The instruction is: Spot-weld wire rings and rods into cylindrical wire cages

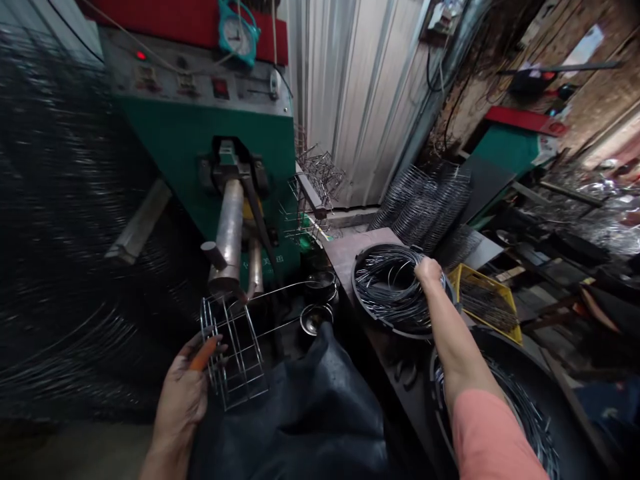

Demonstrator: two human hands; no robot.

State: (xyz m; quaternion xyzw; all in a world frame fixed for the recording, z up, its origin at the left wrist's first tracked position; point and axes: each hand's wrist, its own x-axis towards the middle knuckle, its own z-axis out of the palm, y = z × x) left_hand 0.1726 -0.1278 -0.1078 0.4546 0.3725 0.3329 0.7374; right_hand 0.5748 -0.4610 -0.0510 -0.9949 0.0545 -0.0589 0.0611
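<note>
While hemmed in at the far left by a tall, dark mass of glinting metal wire mesh (65, 200), gripping away with the bare left hand (186, 387), orange cover on one digit, wrapped around the near-left side of a silver, box-shaped wire frame (240, 363). Holding that frame tilted, right below a thick grey metal cylinder (230, 230) jutting from a big green-and-red machine (195, 127); can't tell touching from just apart. Up top, dangling against the machine, a round teal clock (237, 37). Low in the middle, near a small, shiny metal bowl (313, 320), a glossy black sheet (330, 407), draped and creased. On to the table: a round black tub (373, 319), piled with coiled dark wire (385, 303). Reaching right across to it with the bare right hand (429, 270), curled over the right side; can't tell whether closed on any wire. Beyond, a yellow rectangular crate (514, 332); under the forearm, another black tub, wire inside.
</note>
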